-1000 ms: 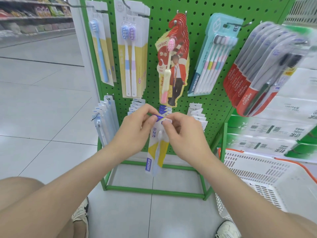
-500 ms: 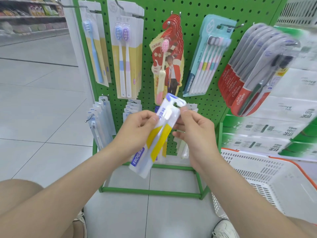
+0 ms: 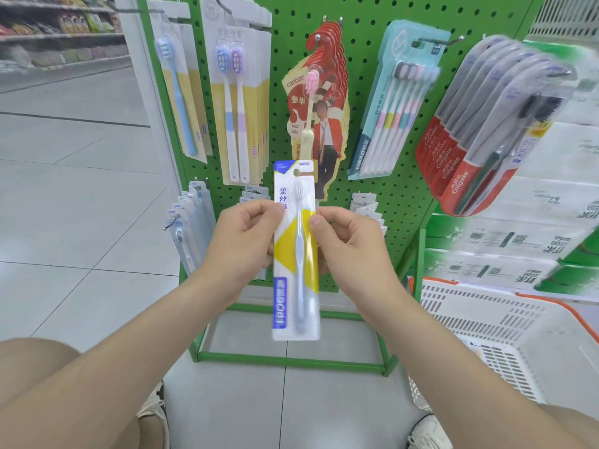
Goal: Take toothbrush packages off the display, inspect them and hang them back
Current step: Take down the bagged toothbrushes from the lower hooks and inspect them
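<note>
A green pegboard display carries hanging Colgate packs and red canban cards. In front of it, a single toothbrush package stands upright, pinched at its edges between left hand and right hand.

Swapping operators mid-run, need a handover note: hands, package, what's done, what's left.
Left hand: pinches the package by its left edge.
Right hand: pinches its right edge.
Package: off its hook, upright, front toward the camera, held in front of the lower part of the pegboard.
Done: one package taken off, now under inspection.
Left: finish the look and hang it back on the pegboard, then do the same with the other packs hanging there.
</note>
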